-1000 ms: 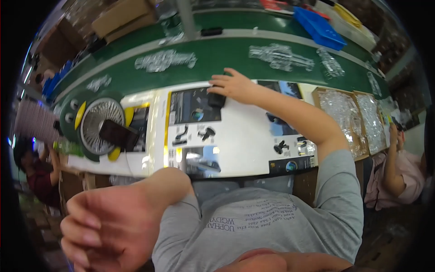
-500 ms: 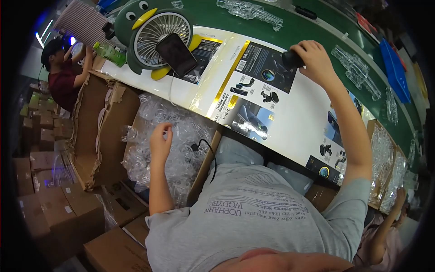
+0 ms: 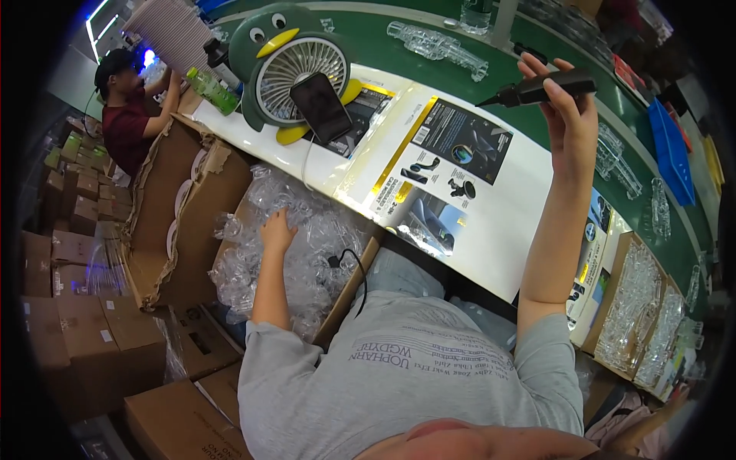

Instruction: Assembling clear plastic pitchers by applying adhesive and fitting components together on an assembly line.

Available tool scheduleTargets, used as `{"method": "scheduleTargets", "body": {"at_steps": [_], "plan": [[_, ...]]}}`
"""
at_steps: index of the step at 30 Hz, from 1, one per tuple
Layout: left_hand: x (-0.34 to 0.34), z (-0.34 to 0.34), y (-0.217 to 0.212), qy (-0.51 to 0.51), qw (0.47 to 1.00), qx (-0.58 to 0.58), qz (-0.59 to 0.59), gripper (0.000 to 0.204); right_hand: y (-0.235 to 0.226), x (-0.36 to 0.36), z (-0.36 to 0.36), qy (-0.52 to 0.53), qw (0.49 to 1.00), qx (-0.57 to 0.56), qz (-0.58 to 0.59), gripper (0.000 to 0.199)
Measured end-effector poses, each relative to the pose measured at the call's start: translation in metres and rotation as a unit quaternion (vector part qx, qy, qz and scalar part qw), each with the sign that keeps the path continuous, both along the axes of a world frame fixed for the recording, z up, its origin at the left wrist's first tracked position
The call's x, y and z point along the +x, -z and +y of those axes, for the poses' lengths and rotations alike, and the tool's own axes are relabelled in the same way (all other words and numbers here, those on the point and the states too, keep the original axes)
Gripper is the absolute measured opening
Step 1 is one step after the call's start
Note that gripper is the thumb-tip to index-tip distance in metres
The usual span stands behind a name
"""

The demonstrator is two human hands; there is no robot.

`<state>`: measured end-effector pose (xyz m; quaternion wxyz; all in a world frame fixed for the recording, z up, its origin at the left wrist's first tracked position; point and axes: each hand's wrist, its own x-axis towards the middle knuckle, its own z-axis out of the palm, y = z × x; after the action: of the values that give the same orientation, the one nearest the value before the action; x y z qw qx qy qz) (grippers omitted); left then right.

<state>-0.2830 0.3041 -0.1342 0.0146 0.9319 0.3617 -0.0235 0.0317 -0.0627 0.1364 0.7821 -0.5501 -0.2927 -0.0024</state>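
My right hand (image 3: 571,126) is raised over the printed card sheet's far right side. It grips a black squeeze bottle (image 3: 580,80) with a thin pointed nozzle aimed left, held nearly level. My left hand (image 3: 277,232) is over a large carton heaped with clear plastic pieces (image 3: 257,264). Its fingers are apart and reach into or just above the heap; no piece shows clearly in them. A clear plastic assembly shaped like a toy gun (image 3: 437,47) lies on the green bench beyond the sheet. Another clear assembly (image 3: 616,162) lies to the right of my right forearm.
A penguin-shaped fan (image 3: 295,77) stands at the back left, a phone (image 3: 320,107) leaning on it. Beside it is a green drink bottle (image 3: 212,90). Cartons of clear parts (image 3: 630,303) and a blue tray (image 3: 668,153) sit right. A co-worker (image 3: 126,115) works far left.
My right hand has turned and lifted the black bottle away from the sheet, so its nozzle now shows. The left hand has turned over, fingers now toward the clear pieces. The view has shifted slightly.
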Motion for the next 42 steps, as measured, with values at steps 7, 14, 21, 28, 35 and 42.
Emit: {"method": "scheduleTargets", "body": {"at_steps": [7,14,21,28,35,42], "plan": [[-0.032,0.003,-0.043,-0.086,0.947,-0.229,-0.209,0.051,0.004,0.011,-0.026,0.047,0.993,0.104,0.031,0.049],[0.043,-0.110,-0.166,0.125,0.796,-0.372,-0.462,0.055,-0.009,0.003,-0.049,0.093,0.989,0.114,-0.019,0.043],[0.154,-0.202,-0.131,0.237,0.675,-0.457,-0.529,0.059,-0.020,-0.018,-0.059,0.054,0.990,0.124,-0.039,0.044],[0.170,-0.210,-0.111,0.094,0.608,-0.577,-0.538,0.066,-0.019,-0.019,-0.071,0.086,0.974,0.208,-0.033,0.038],[0.151,-0.171,-0.111,0.196,0.895,-0.152,-0.371,0.034,-0.010,-0.008,-0.072,0.072,0.964,0.256,0.025,0.040],[0.179,-0.216,-0.158,0.347,0.900,0.075,-0.252,0.053,-0.005,0.003,-0.076,0.075,0.949,0.299,0.065,0.046]]}}
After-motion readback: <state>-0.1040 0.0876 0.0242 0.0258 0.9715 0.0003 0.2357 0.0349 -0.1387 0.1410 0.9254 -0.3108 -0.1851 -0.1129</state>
